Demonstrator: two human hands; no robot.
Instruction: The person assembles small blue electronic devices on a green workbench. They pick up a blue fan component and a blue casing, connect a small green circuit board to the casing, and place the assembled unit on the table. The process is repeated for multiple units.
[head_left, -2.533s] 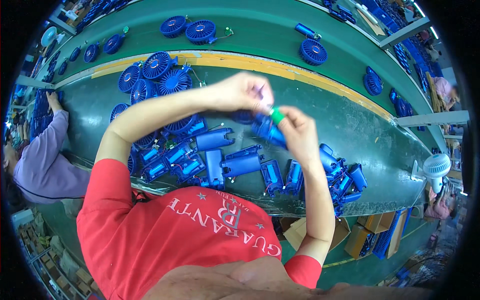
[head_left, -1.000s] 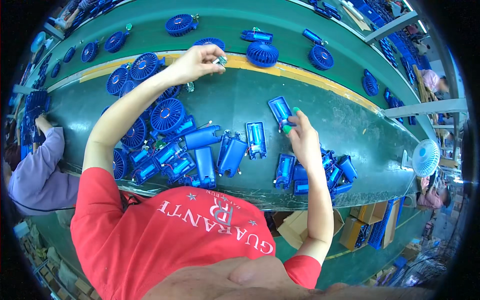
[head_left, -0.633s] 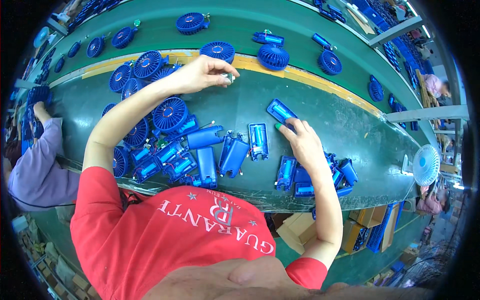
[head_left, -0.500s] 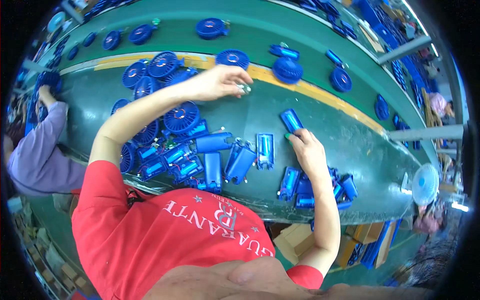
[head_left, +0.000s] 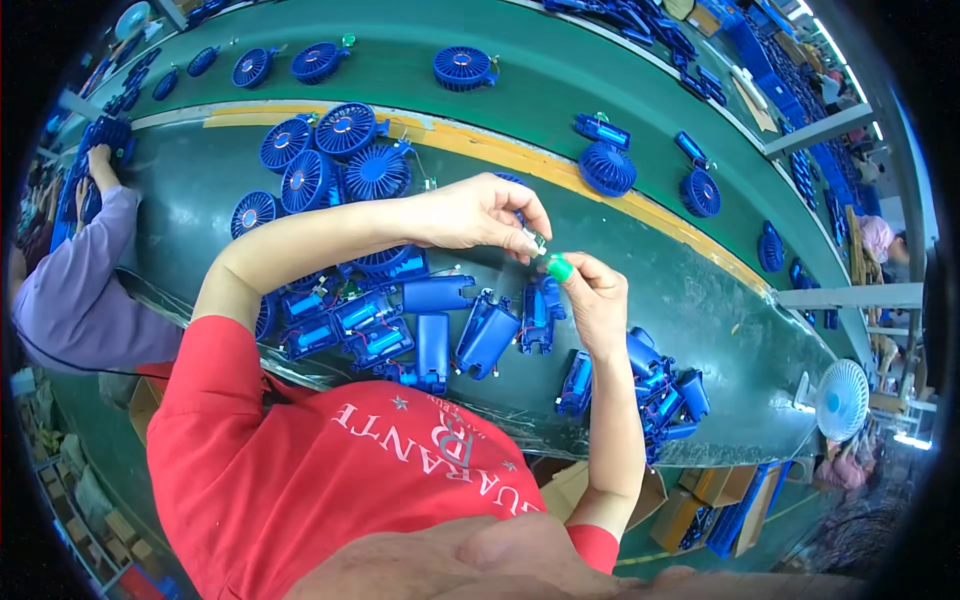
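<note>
While I am pinching a small metal and green component (head_left: pixel 537 243) in my left hand (head_left: pixel 470 212), my right hand (head_left: pixel 597 300), gripping a green-tipped piece (head_left: pixel 559 268), is meeting it just below-right, above the green bench (head_left: pixel 700 310).

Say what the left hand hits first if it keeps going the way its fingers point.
The left hand points toward the right hand. First in line is probably the small green part pinched in the right fingertips, just beyond the tiny piece the left fingers hold. Depth is unclear.
</note>
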